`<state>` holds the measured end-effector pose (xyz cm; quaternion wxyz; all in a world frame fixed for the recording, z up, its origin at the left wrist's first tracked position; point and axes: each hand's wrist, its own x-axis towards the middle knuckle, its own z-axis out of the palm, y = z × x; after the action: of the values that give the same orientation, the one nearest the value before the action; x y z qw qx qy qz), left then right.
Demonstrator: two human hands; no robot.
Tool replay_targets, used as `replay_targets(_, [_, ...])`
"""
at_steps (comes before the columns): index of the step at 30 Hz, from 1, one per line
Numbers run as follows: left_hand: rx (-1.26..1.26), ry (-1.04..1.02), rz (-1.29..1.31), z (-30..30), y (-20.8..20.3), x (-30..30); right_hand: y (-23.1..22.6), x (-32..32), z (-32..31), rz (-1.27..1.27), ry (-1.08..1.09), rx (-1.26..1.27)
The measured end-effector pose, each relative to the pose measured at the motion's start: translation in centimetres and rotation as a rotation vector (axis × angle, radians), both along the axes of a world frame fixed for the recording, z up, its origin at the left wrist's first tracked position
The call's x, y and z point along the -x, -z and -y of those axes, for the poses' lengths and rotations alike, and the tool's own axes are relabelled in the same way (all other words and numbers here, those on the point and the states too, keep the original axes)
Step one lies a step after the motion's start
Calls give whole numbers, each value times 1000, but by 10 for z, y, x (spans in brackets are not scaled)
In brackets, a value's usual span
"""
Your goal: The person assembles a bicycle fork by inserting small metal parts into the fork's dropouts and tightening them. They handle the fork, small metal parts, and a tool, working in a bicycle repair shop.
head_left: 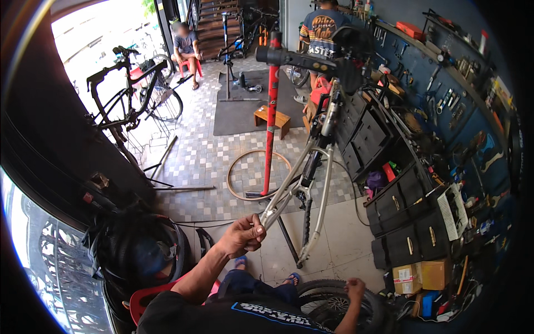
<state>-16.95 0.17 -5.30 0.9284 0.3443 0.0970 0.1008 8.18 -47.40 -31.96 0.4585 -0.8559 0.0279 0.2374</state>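
A silver bicycle frame point(320, 209) hangs in front of me, clamped high on a red repair stand point(271, 125). My left hand point(243, 235) is closed at the frame's left rear end, with fingers and thumb pinched against the tip of the stays. Whether a small part is also between the fingers is hidden. My right hand point(354, 289) is low on the right with its fingers curled, apart from the frame; what it holds, if anything, is too small to make out. Just behind that hand is a bicycle wheel with a black tyre point(314, 289).
A bare wheel rim point(229, 181) lies around the stand's base. Tools hang along the right wall point(445, 103), above black drawers point(361, 133) and cardboard boxes point(434, 275). Black tyres point(133, 250) are piled at left. A low wooden bench point(272, 119) and two other people are farther back.
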Motion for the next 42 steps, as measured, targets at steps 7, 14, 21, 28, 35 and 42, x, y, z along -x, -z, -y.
replay_targets(7, [-146, 87, -242, 84, -37, -38, -126, -49, -72, 425, -116, -225])
replay_targets(14, [-797, 29, -121, 144, -27, -92, -241, 23, -140, 332, -253, -622])
replay_targets(21, [-902, -115, -262, 153, -7, -107, -284, 42, -162, 530, -514, -519])
replay_targets(28, [-746, -173, -350, 152, 8, -153, -279, 1, -167, 556, -538, -404])
replay_targets(35, [-558, -145, -444, 173, 0, -248, -273, -162, -119, 794, -460, -289])
replay_targets(42, [-511, -208, -524, 216, 55, -417, -251, -494, 61, 1196, 63, 104])
